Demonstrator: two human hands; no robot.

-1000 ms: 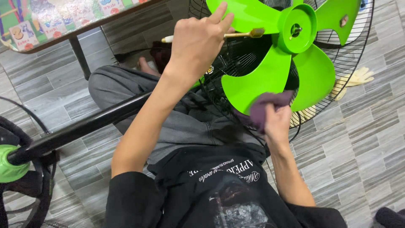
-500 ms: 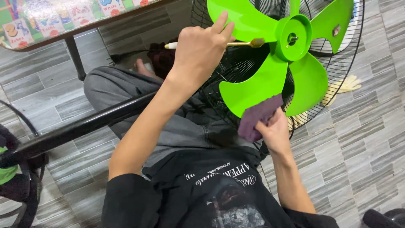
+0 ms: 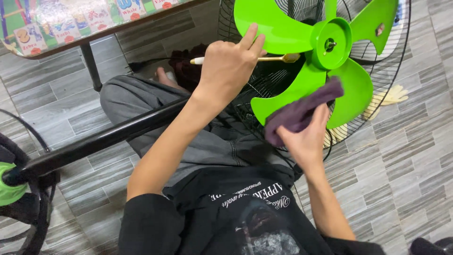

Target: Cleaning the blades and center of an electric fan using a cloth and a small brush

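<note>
Your right hand (image 3: 306, 137), clamped on the cloth (image 3: 302, 111), has moved up the green blade (image 3: 288, 97) toward the hub (image 3: 330, 45); left hand (image 3: 229, 63) still grips the brush (image 3: 278, 58).

Grey tiled floor (image 3: 406, 170) under pale gloves (image 3: 387, 99).

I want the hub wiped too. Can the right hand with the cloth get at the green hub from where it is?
Probably yes. The right hand presses the purple cloth on a blade just below the hub, with nothing between them.
</note>
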